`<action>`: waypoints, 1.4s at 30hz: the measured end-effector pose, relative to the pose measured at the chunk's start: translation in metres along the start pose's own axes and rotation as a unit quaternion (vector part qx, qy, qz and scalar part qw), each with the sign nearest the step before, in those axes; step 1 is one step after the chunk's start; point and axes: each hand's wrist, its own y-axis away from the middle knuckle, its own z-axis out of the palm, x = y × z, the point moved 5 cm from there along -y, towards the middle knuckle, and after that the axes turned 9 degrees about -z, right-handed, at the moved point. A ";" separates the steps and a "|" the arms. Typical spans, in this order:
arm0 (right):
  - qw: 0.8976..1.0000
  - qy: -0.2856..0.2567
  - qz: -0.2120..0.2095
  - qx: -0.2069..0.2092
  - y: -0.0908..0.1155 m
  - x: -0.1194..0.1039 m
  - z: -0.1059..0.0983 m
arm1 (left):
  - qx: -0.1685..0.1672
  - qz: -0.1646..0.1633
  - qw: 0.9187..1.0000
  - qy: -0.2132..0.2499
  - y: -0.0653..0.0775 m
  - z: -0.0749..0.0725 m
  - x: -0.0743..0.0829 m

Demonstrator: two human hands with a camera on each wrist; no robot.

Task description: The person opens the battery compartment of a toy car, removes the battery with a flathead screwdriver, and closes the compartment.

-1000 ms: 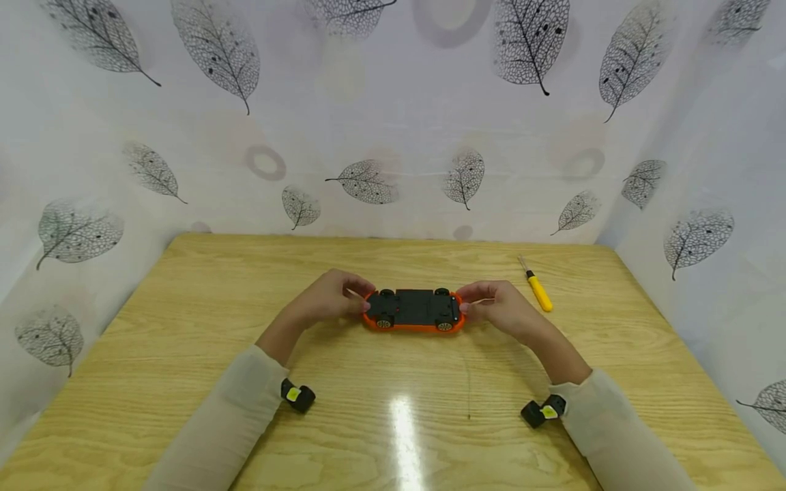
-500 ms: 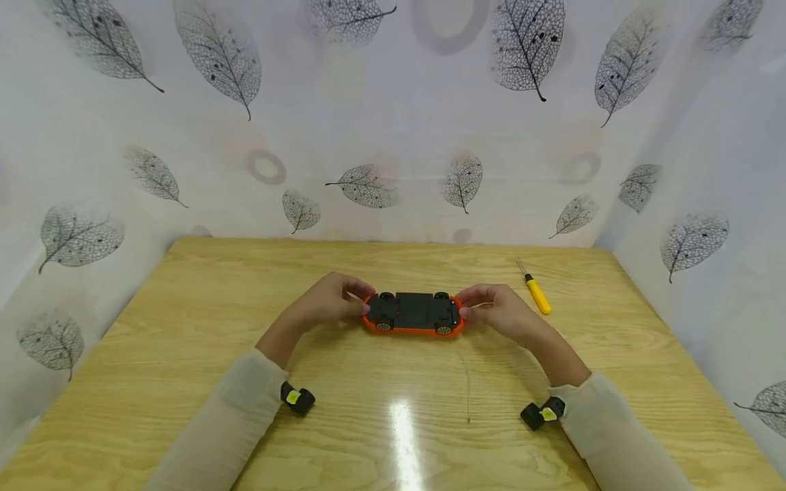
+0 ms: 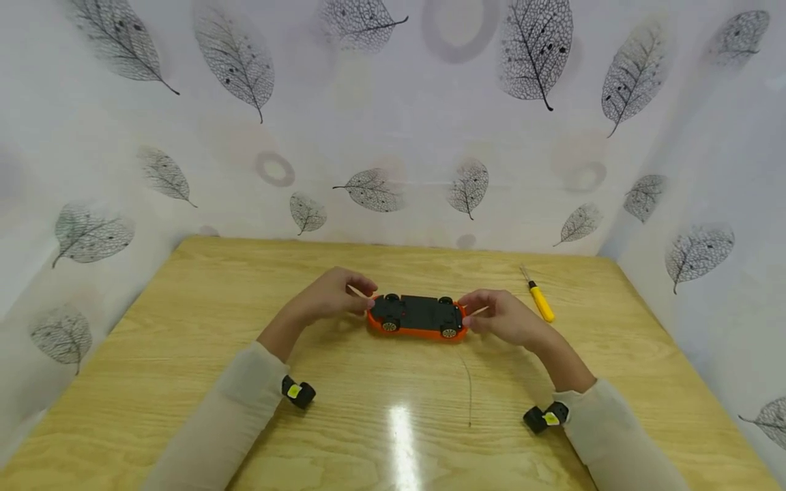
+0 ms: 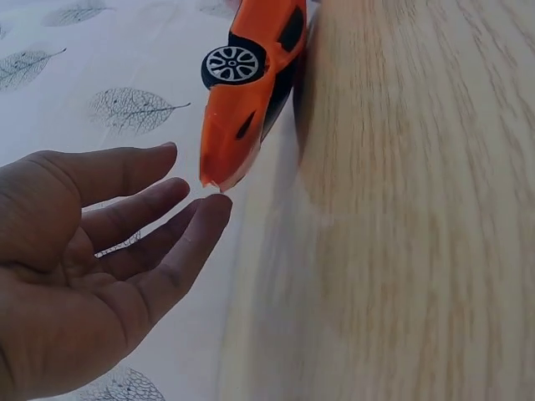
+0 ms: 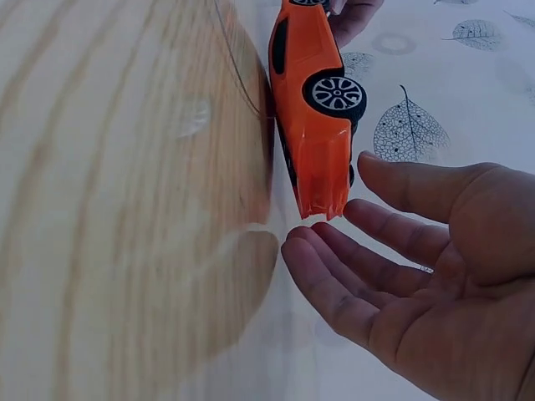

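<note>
An orange toy car (image 3: 417, 315) lies upside down on the wooden table, its black underside and wheels facing up. At its left end is my left hand (image 3: 331, 294); in the left wrist view, the thumb and fingers (image 4: 216, 215) are spread, with fingertips right at the car's tip. My right hand (image 3: 505, 317) is at the other end. The right wrist view has its relaxed fingers (image 5: 305, 259) just beyond the orange bumper and the thumb beside it. Neither hand grips the car.
A screwdriver (image 3: 541, 301) with a yellow handle lies at the back right. One thin wire (image 3: 470, 392) runs over the table in front of the car. Leaf-patterned cloth (image 3: 393, 136) encloses the table's back and sides.
My left fingers have loosened slightly from the car's end. The head view has shifted and tilted a little; the car stays upside down between both hands.
</note>
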 end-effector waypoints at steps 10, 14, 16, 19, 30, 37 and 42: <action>0.988 0.136 -0.069 -0.015 -0.006 -0.020 -0.007 | 0.045 0.055 0.987 -0.142 0.004 0.002 0.015; 0.981 0.159 -0.106 -0.025 -0.012 -0.026 -0.004 | 0.056 0.077 0.977 -0.193 0.004 0.011 0.022; 0.978 0.165 -0.121 -0.027 -0.016 -0.028 -0.002 | 0.064 0.096 0.968 -0.224 0.005 0.016 0.025; 0.971 0.187 -0.148 -0.029 -0.022 -0.030 0.003 | 0.067 0.124 0.953 -0.267 0.007 0.024 0.030; 0.935 0.252 -0.239 -0.074 -0.029 -0.033 0.017 | 0.050 0.184 0.905 -0.380 0.015 0.049 0.037; 0.932 0.267 -0.230 -0.084 -0.026 -0.036 0.019 | 0.063 0.196 0.888 -0.412 0.018 0.054 0.040; 0.932 0.267 -0.230 -0.089 -0.024 -0.038 0.021 | 0.060 0.185 0.888 -0.417 0.017 0.051 0.039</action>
